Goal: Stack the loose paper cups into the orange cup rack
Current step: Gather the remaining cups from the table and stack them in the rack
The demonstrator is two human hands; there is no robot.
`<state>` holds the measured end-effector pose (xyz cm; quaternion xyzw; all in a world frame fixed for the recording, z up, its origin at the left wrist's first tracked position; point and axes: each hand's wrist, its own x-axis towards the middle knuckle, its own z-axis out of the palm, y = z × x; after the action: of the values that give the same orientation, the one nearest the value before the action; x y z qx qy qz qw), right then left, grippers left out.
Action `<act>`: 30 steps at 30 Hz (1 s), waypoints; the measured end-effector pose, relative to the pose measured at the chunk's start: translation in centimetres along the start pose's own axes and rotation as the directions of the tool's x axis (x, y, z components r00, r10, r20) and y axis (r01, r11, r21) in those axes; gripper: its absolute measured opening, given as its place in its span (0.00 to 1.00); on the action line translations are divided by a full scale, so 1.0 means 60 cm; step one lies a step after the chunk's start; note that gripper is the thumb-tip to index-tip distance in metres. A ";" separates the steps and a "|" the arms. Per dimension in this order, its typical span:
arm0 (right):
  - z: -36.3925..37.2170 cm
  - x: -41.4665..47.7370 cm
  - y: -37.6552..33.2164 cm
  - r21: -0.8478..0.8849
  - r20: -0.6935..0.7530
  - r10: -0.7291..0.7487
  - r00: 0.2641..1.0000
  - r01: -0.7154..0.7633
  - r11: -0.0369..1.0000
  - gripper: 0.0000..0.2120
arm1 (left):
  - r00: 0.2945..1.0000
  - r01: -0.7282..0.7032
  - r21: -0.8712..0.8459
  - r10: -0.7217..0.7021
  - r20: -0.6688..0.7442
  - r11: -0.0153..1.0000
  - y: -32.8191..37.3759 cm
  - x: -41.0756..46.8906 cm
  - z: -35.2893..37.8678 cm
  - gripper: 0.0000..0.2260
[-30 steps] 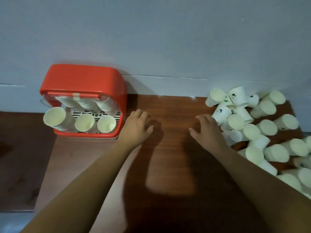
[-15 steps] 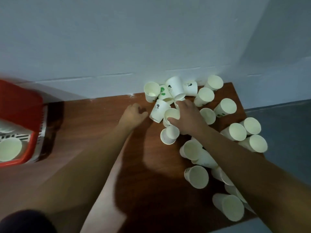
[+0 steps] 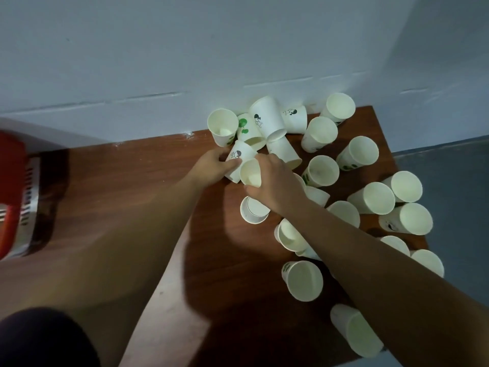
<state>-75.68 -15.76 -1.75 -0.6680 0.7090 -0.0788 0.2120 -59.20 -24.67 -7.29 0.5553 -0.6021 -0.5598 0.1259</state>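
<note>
Both hands at the far-left edge of the cup pile, working together. Our left hand (image 3: 211,165) is curled round a printed cup (image 3: 239,157) lying on its side, fingers wrapped on its wall. Our right hand (image 3: 275,186) pinches a plain cup (image 3: 250,172) near its rim, mouth turned toward us, just beside and touching the printed one. The loose cups (image 3: 370,197) lie scattered over the right half of the wooden table (image 3: 132,186), most on their sides, some leaning on each other against the far wall (image 3: 185,49). The orange cup rack (image 3: 10,197) sits at the far left of the view, only its edge showing, well apart from the pile. We judge the step in hand to be gathering and nesting two cups before carrying them over. To do it well: turn both mouths the same way, slide one straight into the other along its axis, and keep the grip light so the thin walls do not buckle. We should watch our right forearm, which crosses over several cups and could roll them off the near right edge. Many cups remain; the task looks far from done.
</note>
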 end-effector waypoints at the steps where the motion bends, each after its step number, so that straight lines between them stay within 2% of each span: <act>1: -0.002 -0.001 -0.005 0.020 -0.001 -0.010 1.000 0.010 1.000 0.31 | 1.000 0.006 -0.052 -0.007 -0.010 0.999 -0.002 -0.005 -0.002 0.16; 4: -0.010 -0.001 -0.027 0.085 -0.060 -0.060 0.996 0.065 0.994 0.32 | 0.997 0.024 -0.220 -0.041 -0.071 0.975 -0.007 -0.040 -0.025 0.24; 8: -0.023 -0.007 -0.078 0.187 -0.145 -0.142 0.979 0.168 0.968 0.31 | 0.991 0.006 -0.365 -0.055 -0.124 0.931 -0.027 -0.119 -0.078 0.24; 13: -0.020 -0.042 -0.190 0.241 -0.043 -0.232 0.972 0.236 0.941 0.34 | 0.982 -0.088 -0.458 -0.001 -0.191 0.885 -0.075 -0.237 -0.164 0.29; 17: 0.001 -0.074 -0.316 0.250 0.041 -0.299 0.953 0.279 0.927 0.35 | 0.962 -0.130 -0.422 0.010 -0.275 0.897 -0.120 -0.341 -0.250 0.33; 25: 0.061 -0.119 -0.569 0.336 0.046 -0.422 0.905 0.384 0.860 0.31 | 0.840 -0.188 -0.347 -0.033 -0.542 0.919 -0.202 -0.525 -0.419 0.26; 28: 0.086 -0.125 -0.650 0.391 0.049 -0.433 0.900 0.382 0.838 0.30 | 0.754 -0.221 -0.307 -0.038 -0.656 0.926 -0.241 -0.589 -0.487 0.21; 30: 0.105 -0.125 -0.699 0.420 0.036 -0.432 0.901 0.378 0.825 0.29 | 0.699 -0.229 -0.294 -0.053 -0.713 0.928 -0.270 -0.630 -0.535 0.22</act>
<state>-34.67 -11.33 10.62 -0.7488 0.5038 -0.2229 0.3685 -12.54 -7.26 8.23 0.6646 -0.4198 -0.3964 0.4743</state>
